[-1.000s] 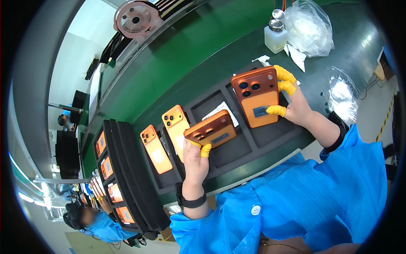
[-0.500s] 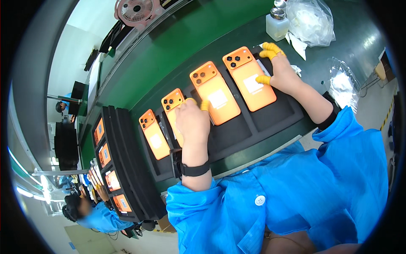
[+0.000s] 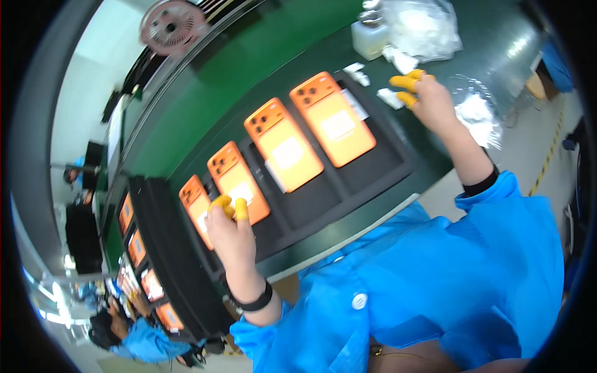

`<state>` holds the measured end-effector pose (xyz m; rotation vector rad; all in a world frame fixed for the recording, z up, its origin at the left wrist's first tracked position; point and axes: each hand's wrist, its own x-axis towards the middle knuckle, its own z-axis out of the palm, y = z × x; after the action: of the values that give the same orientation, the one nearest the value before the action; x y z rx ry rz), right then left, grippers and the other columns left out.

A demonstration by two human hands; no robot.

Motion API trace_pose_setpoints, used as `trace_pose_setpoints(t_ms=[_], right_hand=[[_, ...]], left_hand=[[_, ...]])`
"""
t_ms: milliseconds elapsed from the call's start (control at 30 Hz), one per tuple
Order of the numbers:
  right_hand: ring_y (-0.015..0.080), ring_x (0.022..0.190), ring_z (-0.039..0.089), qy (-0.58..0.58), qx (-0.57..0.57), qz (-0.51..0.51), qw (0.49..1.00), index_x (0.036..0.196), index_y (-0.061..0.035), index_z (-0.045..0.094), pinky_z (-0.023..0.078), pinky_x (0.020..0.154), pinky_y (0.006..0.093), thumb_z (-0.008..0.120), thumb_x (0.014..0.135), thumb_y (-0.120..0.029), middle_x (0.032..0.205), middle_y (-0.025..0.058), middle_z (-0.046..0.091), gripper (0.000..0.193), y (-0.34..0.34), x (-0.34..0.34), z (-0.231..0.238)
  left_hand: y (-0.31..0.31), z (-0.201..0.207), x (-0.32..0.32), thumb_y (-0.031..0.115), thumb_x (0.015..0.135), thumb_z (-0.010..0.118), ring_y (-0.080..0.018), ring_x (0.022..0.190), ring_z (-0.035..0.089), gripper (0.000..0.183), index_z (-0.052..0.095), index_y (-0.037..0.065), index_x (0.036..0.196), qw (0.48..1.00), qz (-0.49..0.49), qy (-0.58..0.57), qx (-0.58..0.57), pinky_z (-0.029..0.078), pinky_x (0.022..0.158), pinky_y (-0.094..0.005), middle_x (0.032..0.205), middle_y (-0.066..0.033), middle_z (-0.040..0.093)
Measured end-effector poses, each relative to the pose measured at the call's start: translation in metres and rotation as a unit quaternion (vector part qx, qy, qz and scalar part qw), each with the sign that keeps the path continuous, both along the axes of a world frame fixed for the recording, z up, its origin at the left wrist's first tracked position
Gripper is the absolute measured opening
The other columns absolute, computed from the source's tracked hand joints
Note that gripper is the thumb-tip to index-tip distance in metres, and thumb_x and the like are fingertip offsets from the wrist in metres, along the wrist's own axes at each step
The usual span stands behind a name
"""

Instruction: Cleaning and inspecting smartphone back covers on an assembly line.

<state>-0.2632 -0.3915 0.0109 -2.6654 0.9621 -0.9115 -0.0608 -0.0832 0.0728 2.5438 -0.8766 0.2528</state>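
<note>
Several orange phones (image 3: 313,149) lie backs up in a row in a black foam tray (image 3: 367,166), each with a white square on its back. My left hand (image 3: 231,236), in yellow finger cots, hovers over or touches the lower part of the two leftmost phones (image 3: 239,180); contact cannot be made out. Its thumb and fingers are apart, with nothing seen between them. Right of the tray, my right hand (image 3: 432,104) is raised, thumb and cot-covered fingers spread. A crumpled white tissue (image 3: 390,98) lies beside its fingertips.
Stacked black trays holding orange phones (image 3: 152,285) stand at the left. A pump bottle (image 3: 369,38), a clear plastic bag (image 3: 423,31) and crinkled clear film (image 3: 477,115) lie around the far right. Beyond the stack sits a person in blue (image 3: 149,336). A pink fan (image 3: 173,28) stands at the back.
My right hand has left the rightmost phone and moved right, toward the tissue. My left hand has drawn back nearer me and lower over the left phones. The whole view has shifted.
</note>
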Motion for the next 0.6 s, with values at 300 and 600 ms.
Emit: trace_pose_setpoints(t_ms=[300, 600], right_hand=[[0.0248, 0.082, 0.056, 0.112, 0.016, -0.054, 0.992, 0.095, -0.0140, 0.063, 0.046, 0.072, 0.0348, 0.060, 0.074, -0.015, 0.088, 0.0082, 0.056, 0.021, 0.010, 0.011, -0.010], [0.0188, 0.084, 0.056, -0.083, 0.177, -0.010, 0.981, 0.100, -0.0082, 0.060, 0.044, 0.073, 0.0295, 0.054, 0.080, -0.009, 0.092, 0.0085, 0.057, 0.021, 0.004, 0.010, -0.033]], left_hand=[[0.069, -0.004, 0.038, 0.023, 0.079, 0.060, -0.0316, 0.083, 0.051, 0.027, 0.054, -0.001, 0.091, 0.973, 0.193, -0.038, 0.119, 0.042, 0.073, -0.0393, 0.086, -0.0156, 0.056], [0.101, -0.033, 0.058, 0.024, 0.079, 0.059, -0.0332, 0.086, 0.048, 0.030, 0.053, -0.002, 0.094, 0.958, 0.257, -0.097, 0.087, 0.040, 0.075, -0.0409, 0.088, -0.0178, 0.053]])
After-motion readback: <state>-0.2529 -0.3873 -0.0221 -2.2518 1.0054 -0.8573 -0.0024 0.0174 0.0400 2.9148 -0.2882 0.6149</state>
